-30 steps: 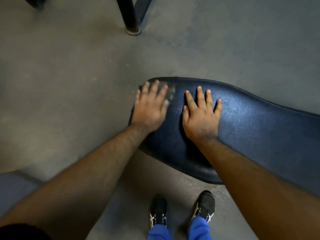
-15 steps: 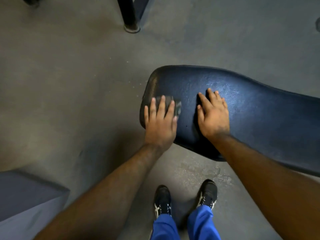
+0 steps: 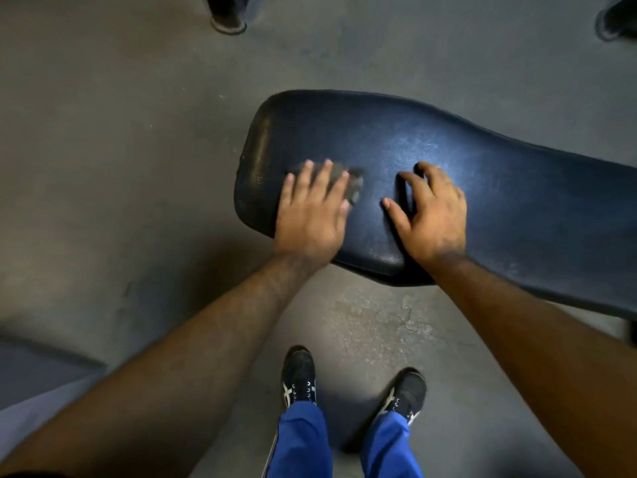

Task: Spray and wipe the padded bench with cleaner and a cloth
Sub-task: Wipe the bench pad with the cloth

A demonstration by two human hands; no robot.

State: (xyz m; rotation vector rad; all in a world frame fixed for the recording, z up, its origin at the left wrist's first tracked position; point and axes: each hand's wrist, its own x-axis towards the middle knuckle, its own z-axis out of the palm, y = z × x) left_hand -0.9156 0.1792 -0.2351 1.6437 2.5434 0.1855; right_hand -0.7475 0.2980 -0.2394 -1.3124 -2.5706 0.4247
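Observation:
The padded bench (image 3: 499, 174) is dark blue vinyl and runs from the middle of the view off to the right. My left hand (image 3: 312, 215) lies flat near the pad's rounded left end, straight fingers pressing a small grey cloth (image 3: 355, 188) that shows only past the fingertips. My right hand (image 3: 431, 215) rests on the pad just right of it, fingers spread and somewhat bent, holding nothing. No spray bottle is in view.
Grey concrete floor (image 3: 120, 167) surrounds the bench. A dark post foot (image 3: 229, 22) stands at the top, another dark base (image 3: 617, 19) at the top right. A grey surface (image 3: 34, 384) juts in at the lower left. My black shoes (image 3: 300, 377) stand below the bench.
My left hand has slid the cloth from the pad's far left corner back toward the near edge. My right hand stayed on the pad, its fingers now more bent. The view shifted.

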